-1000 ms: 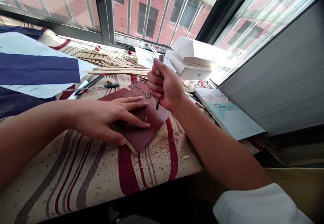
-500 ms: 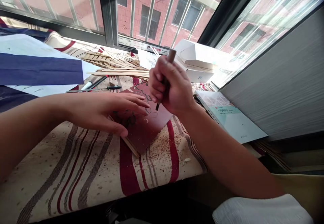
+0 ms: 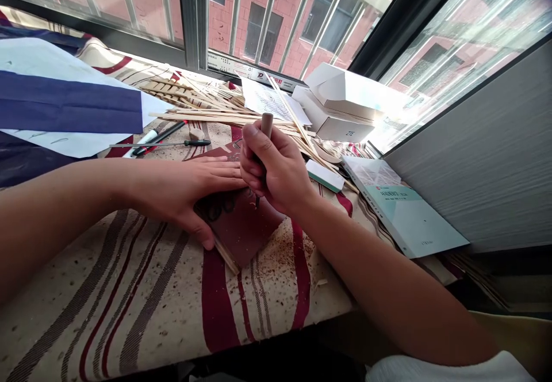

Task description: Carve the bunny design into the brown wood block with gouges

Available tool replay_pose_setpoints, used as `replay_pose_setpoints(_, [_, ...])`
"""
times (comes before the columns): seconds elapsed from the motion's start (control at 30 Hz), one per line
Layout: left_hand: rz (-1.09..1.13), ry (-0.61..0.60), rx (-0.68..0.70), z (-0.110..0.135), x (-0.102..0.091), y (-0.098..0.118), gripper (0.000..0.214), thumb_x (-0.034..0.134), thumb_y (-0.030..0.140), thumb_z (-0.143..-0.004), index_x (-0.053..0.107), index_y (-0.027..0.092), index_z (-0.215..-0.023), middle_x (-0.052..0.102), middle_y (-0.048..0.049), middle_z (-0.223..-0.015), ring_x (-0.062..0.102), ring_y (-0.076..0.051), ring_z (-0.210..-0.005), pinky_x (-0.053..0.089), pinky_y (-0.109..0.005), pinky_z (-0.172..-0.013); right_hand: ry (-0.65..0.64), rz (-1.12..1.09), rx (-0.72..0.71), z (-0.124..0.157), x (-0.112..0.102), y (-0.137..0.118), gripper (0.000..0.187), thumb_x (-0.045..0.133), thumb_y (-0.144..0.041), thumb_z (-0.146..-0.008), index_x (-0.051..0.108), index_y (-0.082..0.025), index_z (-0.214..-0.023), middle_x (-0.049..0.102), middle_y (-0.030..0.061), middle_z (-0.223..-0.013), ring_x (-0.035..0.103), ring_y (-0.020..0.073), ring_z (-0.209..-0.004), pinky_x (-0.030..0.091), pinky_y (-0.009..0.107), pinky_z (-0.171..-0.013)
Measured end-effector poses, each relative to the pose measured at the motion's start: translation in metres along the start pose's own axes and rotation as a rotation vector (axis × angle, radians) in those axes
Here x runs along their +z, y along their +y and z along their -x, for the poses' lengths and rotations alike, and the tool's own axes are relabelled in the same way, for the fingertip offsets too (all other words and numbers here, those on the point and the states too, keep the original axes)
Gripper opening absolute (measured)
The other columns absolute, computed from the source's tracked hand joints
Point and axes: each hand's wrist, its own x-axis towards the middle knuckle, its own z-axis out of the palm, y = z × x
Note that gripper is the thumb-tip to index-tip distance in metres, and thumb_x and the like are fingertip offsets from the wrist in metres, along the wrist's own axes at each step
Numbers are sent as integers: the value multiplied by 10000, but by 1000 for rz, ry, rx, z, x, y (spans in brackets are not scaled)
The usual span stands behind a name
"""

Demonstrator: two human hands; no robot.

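A reddish-brown board with dark curling carved lines lies on the striped cloth. My left hand rests flat across its left part, fingers stretched out and thumb along the near left edge. In a fist, my right hand grips a carving chisel with a round wooden handle. The handle's end sticks up above the fist, and the dark blade points down at the board beside my left fingertips. Whether the tip touches the wood I cannot tell. Wood crumbs lie scattered along the board's right side.
Behind the board lie a thin screwdriver-like tool, pens and a heap of thin wooden strips. A green-and-white block, a book and a white box stand to the right. Paper sheets are at the left.
My right hand has come down and slightly left, bringing the chisel's tip lower over the board. My left hand has settled flatter onto the board. The view has shifted a little.
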Motion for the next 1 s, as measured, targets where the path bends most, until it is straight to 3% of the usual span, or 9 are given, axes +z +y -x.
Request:
replay_pose_setpoints(0.3, [34, 1, 2, -3, 5, -4, 1018, 932, 662, -756, 588, 164, -1575, 443, -160, -1736, 381, -349, -1633, 183, -513, -1429, -51, -26, 25, -7, -2, 10, 550, 900, -612, -845, 526, -224, -735, 459, -109, -534, 438, 43, -399, 309, 206, -347])
replay_pose_setpoints(0.43, [23, 7, 3, -4, 7, -7, 1053, 880, 755, -754, 593, 170, -1581, 444, -165, -1738, 390, -390, -1627, 219, -512, -1424, -48, 12, -6, -7, -3, 10, 421, 868, -503, -902, 599, -210, -763, 498, -85, -566, 476, 56, -448, 350, 213, -388])
replay_pose_setpoints(0.57, [-7, 32, 32, -6, 8, -10, 1087, 806, 876, -732, 610, 230, -1584, 471, -151, -1728, 397, -423, -1629, 247, -514, -1421, -110, 71, -44, -6, -6, 6, 170, 700, -354, -1015, 710, -186, -1044, 611, -50, -671, 440, 56, -461, 292, 238, -403])
replay_pose_setpoints(0.7, [2, 29, 67, -7, 8, -12, 1080, 751, 886, -776, 554, 261, -1635, 427, -133, -1763, 395, -401, -1643, 205, -526, -1438, -120, 77, -45, -6, -6, 5, 259, 696, -357, -1015, 651, -252, -1248, 481, -100, -629, 303, 75, -460, 237, 246, -411])
replay_pose_setpoints(0.83, [-11, 35, 84, -8, 10, -15, 1058, 697, 885, -817, 525, 259, -1652, 428, -133, -1763, 345, -367, -1681, 178, -500, -1449, -80, 70, -27, -6, -4, 3, 128, 696, -371, -1028, 623, -267, -1041, 316, -106, -632, 236, 79, -485, 239, 227, -422])
replay_pose_setpoints(1.0, [-9, 45, 104, -8, 10, -14, 1093, 730, 881, -798, 510, 254, -1666, 415, -136, -1769, 324, -374, -1691, 166, -504, -1453, -69, 100, 12, -6, -1, 0, 401, 728, -545, -1013, 517, -263, -821, 267, -101, -609, 192, 76, -471, 223, 228, -403])
